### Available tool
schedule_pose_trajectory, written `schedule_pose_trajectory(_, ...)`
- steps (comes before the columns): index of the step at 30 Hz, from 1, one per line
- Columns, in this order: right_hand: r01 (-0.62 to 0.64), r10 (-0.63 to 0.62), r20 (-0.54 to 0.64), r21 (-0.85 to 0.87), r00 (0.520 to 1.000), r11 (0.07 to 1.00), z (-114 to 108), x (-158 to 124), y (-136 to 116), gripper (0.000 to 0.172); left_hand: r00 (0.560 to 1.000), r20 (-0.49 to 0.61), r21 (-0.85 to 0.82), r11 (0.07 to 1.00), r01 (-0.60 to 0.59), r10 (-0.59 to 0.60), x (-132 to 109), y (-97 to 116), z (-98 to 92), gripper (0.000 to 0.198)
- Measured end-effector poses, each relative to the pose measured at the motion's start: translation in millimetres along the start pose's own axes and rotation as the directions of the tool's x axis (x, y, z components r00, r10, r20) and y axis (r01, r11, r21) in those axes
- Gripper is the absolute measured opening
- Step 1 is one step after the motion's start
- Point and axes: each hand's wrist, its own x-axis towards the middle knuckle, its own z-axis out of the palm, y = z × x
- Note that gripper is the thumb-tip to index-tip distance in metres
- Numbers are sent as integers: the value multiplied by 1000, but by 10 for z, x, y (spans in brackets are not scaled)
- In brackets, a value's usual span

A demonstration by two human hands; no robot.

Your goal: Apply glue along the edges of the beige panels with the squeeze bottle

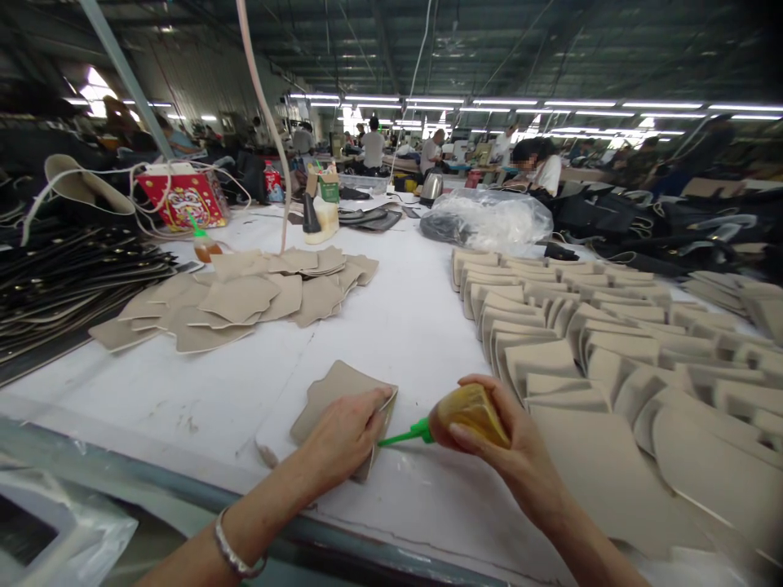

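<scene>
A beige leather-like piece lies on the white table in front of me. My left hand rests over it, fingers bent and gripping its right side near the corner. The underside of that hand hides part of the piece. In my right hand is a squeeze bottle of amber liquid, held tilted. Its green nozzle points left, with the tip at the right edge of the piece, close to my left fingers. Whether liquid is coming out cannot be seen.
A loose pile of beige pieces lies at the back left. Rows of folded beige pieces cover the right side. Dark stacked pieces are at far left. Another amber bottle, a red box and a plastic bag stand farther back.
</scene>
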Motion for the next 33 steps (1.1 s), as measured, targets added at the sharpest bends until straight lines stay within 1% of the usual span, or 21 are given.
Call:
schedule_pose_trajectory(2, 11, -11, -41, -10, 999, 1000, 1, -15, 4, 57, 1000, -6, -7, 1000, -4, 4, -6, -11, 12, 38)
schedule_pose_trajectory(3, 9, -9, -36, -9, 999, 1000, 4, -25, 4, 57, 1000, -8, -11, 1000, -9, 9, -9, -18, 17, 37)
schedule_pose_trajectory(7, -28, 25, 76, 44, 997, 999, 23, -72, -3, 55, 1000, -11, -25, 999, -23, 23, -21, -48, 28, 38)
schedule_pose_trajectory(12, 6, -6, 17, 15, 1000, 1000, 42, -107, -1, 56, 1000, -16, -40, 999, -21, 20, -25, -51, 33, 38)
schedule_pose_trajectory(16, -27, 22, 87, 57, 996, 998, 46, -129, 4, 56, 1000, -6, -44, 999, -11, 10, -28, -40, 27, 38)
schedule_pose_trajectory(21, 17, -17, 6, 13, 1000, 1000, 36, -136, 28, 53, 1000, -9, -46, 999, -16, 15, -24, -37, 22, 40)
schedule_pose_trajectory(25, -29, 23, 78, 79, 997, 996, 44, -168, 30, 56, 1000, -2, -46, 999, -1, 1, -28, -34, 26, 40)
schedule_pose_trajectory(27, -30, 24, 91, 66, 996, 997, 32, -160, 45, 56, 1000, -3, -42, 999, -4, 4, -33, -38, 31, 40)
schedule_pose_trajectory(30, 30, -29, 32, -12, 999, 999, -11, -100, 94, 54, 1000, -3, -39, 999, -9, 9, -31, -50, 42, 40)
schedule_pose_trajectory(33, 118, -127, -97, -97, 987, 988, -41, -38, 128, 52, 1000, 2, -36, 999, -12, 12, -18, -55, 49, 39)
